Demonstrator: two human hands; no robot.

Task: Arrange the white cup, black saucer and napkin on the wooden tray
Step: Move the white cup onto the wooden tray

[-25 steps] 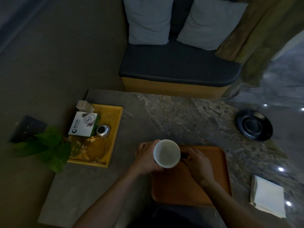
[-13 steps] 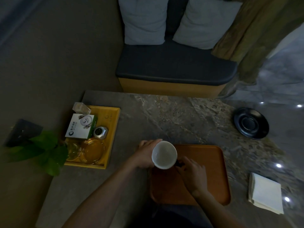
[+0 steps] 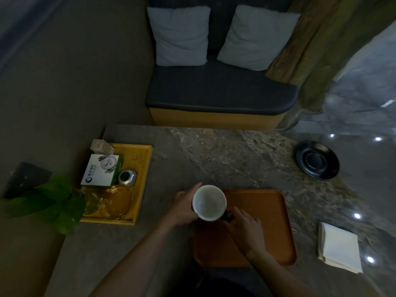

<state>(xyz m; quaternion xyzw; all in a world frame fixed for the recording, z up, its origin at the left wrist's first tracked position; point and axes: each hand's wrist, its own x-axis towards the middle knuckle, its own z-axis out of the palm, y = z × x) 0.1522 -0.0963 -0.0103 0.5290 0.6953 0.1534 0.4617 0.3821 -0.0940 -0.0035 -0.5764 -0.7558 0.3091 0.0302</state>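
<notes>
The white cup (image 3: 209, 202) is empty and upright, at the far left corner of the wooden tray (image 3: 263, 213). My left hand (image 3: 184, 207) wraps its left side. My right hand (image 3: 244, 229) rests over the tray, its fingertips at the cup's dark base on the right; whether it grips is unclear. The black saucer (image 3: 317, 160) lies on the stone table at the far right. A folded white napkin (image 3: 339, 247) sits on the table right of the tray.
A yellow tray (image 3: 140, 166) to the left holds a white box, a small silver jar and glass dishes. A green plant (image 3: 53, 202) overhangs the table's left edge. Beyond the table stands a cushioned bench (image 3: 218, 95) with two pillows.
The cup stays held at the tray's far left corner, shifting only slightly. My right hand has drawn closer under the cup's right side. The view has tilted a little.
</notes>
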